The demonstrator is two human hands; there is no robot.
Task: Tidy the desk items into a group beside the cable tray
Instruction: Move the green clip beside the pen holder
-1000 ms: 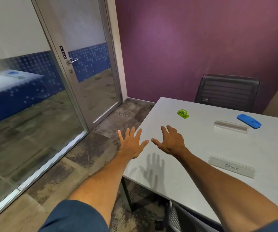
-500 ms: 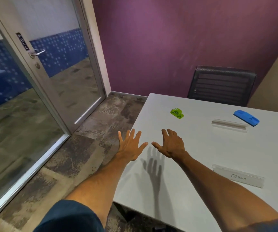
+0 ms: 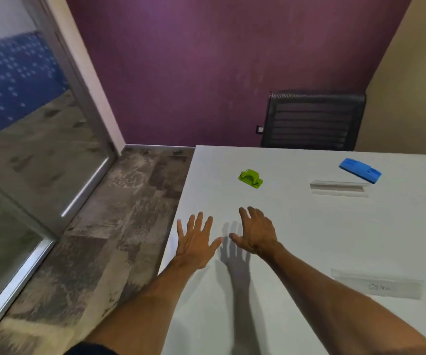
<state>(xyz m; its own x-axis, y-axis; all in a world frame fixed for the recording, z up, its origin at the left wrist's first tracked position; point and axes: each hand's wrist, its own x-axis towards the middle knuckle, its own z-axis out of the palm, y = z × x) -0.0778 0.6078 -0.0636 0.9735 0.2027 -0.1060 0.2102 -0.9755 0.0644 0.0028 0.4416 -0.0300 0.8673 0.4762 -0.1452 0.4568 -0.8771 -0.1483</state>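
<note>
Green punch (image 3: 250,178) ahead of left hand (image 3: 195,245) and right hand (image 3: 256,235), fingers (image 3: 200,222) spread apart, empty.

Left hand (image 3: 196,242) and right hand (image 3: 256,233) outstretched, palms down, fingers spread

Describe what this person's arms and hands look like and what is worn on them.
The left hand and right hand are bare: no gloves, rings or watch visible. Both forearms are uncovered. A dark sleeve covers the left upper arm at the frame's bottom edge.
</note>
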